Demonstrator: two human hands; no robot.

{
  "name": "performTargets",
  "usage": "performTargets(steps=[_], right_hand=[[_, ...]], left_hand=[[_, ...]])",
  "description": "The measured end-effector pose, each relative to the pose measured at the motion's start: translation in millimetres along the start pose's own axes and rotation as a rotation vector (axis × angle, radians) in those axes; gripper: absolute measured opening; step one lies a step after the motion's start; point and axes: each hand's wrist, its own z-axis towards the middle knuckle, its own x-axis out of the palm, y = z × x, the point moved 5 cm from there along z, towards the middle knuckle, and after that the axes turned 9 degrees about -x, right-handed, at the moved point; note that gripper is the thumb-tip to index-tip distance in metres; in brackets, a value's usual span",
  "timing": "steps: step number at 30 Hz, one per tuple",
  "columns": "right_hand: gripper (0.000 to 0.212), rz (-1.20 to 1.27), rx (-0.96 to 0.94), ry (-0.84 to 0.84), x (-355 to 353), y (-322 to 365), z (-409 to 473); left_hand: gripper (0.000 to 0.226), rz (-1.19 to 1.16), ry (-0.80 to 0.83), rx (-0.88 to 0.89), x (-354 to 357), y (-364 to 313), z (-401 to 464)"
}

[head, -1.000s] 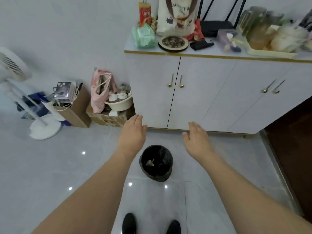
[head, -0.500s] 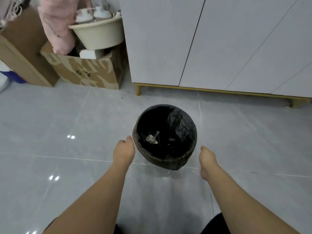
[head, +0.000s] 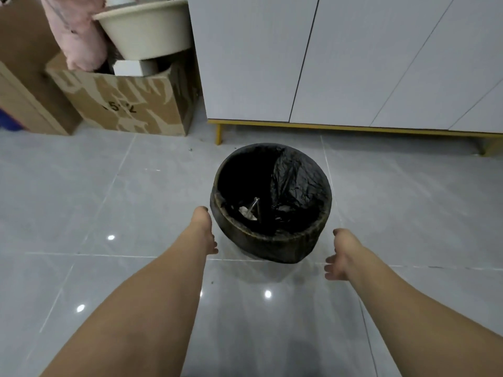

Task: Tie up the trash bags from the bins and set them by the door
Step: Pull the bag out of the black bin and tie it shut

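Black trash bag (head: 296, 183) lining bin (head: 272, 243), left hand (head: 202, 229) and right hand (head: 340, 251) loosely open (empty), cardboard box (head: 122, 104) print illegible

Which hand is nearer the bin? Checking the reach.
Left. The left hand is beside the bin rim; the right hand hangs apart, lower right.

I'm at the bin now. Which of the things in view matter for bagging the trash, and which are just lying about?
For the job:
black bin
black trash bag lining it
scraps of rubbish inside
left hand and right hand, either side of the bin, holding nothing

Lying about:
cardboard box
cream basin
pink bag
white cabinet
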Motion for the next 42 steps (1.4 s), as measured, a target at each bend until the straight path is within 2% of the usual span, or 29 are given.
performTargets(steps=[5,10,12,16,18,24,27,30,34,38,42], right_hand=[[0.066,-0.026,0.009,0.032,12,-2,6],[0.065,-0.005,-0.031,0.064,9,-1,10],[0.057,-0.034,-0.051,0.068,4,1,11],[0.026,-0.054,-0.059,0.058,-7,-1,12],[0.021,-0.059,-0.058,0.070,-6,-3,9],[0.051,-0.037,0.020,0.113,15,-18,-13],[0.047,-0.023,0.025,0.143,21,-17,-21],[0.016,0.028,0.043,0.149,16,-15,-24],[0.025,0.059,0.035,0.142,4,-8,-27],[0.016,0.116,0.051,0.153,-2,3,-38],[0.020,0.060,0.074,0.172,5,0,-40]], left_hand=[[0.039,0.019,0.010,0.055,2,-1,0],[0.038,0.024,0.038,0.052,2,14,-2],[0.034,0.035,0.078,0.032,5,18,-6],[0.024,-0.053,0.155,-0.006,9,25,-11],[0.021,-0.098,0.180,-0.022,8,29,-17],[0.027,-0.189,0.151,-0.015,-5,25,-53],[0.030,-0.131,0.160,0.034,-3,18,-72],[0.026,0.007,0.154,0.118,2,9,-91],[0.025,0.303,0.060,0.323,13,-16,-107],[0.014,0.438,0.096,0.487,30,-29,-133],[0.013,0.445,0.198,0.580,49,-33,-144]])
